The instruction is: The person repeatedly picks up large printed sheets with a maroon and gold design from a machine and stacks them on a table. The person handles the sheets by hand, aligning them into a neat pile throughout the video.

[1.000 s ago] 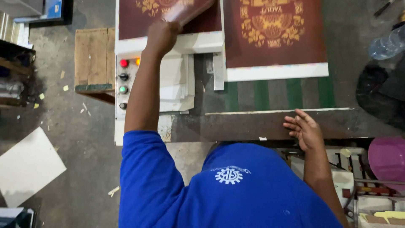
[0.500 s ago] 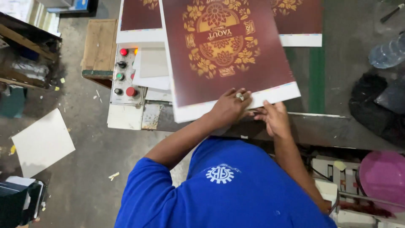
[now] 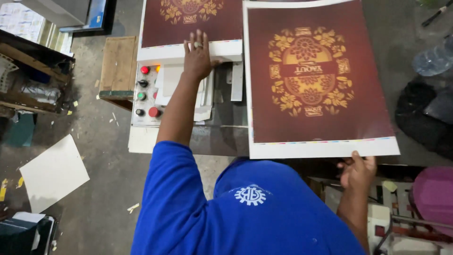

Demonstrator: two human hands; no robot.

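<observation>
- While we look straight down over a blue shirt (image 3: 245, 212), we see both of our arms stretched out over a machine table (image 3: 222, 132).
- Our left hand (image 3: 197, 57) lies flat and open, fingers spread, with a ring on one finger (image 3: 197, 45). The palm presses on the white lower margin of a dark red printed sheet (image 3: 188, 19) that tops the stack at the back of the table.
- Our right hand (image 3: 357, 171) is at the near edge of a second dark red printed sheet (image 3: 311, 80), which carries a gold floral pattern and a white border. The thumb reaches up to that border near its right corner; the fingers curl below it, so we read a loose pinch, though the sheet hides part of the contact.
- That second sheet lies spread out to the right of the stack, its near edge overhanging the table toward us.
- Just left of our left forearm sits a control panel (image 3: 144, 92) with red, green and black buttons.
- Beyond the panel, a wooden crate (image 3: 118, 63) stands on the floor, and a blank white sheet (image 3: 53, 172) lies farther to the left.
- At the far right we see a purple round object (image 3: 432, 196) and a clear plastic bottle (image 3: 434, 59).
</observation>
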